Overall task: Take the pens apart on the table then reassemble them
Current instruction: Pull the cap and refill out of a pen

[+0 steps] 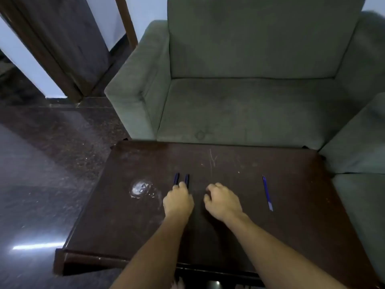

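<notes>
The left forearm (158,247) and right forearm (281,253) reach forward from the bottom edge over the dark worktop (116,222).

The left grip (178,200) lies knuckles up with its fingers curled down onto the near ends of two dark blue pens (181,180). Its fingertips touch them, but I cannot tell whether it pinches one or only rests there. The right grip (223,202) sits just beside it on the worktop, loosely curled, with nothing visible in it.

The step looks like the first pick-up for dismantling. It would go best if the left grip closes on one barrel only, well along its length and not at the very end, leaving the neighbour undisturbed. The right grip can then take the opposite end, so the two twist or pull along the pen's own line and do not bend it. Small parts should be set down together on the worktop, away from its edge.

The two dark pens lie flat, side by side and nearly parallel, with their long axes running away from the person toward the green sofa (250,101). Which end is the tip is hidden. A third, brighter blue pen (267,192) lies well apart to the right. Its axis also runs near to far, with its far end leaning slightly left and its paler end toward the person. A whitish smear (141,188) marks the worktop left of the dark pair.
</notes>
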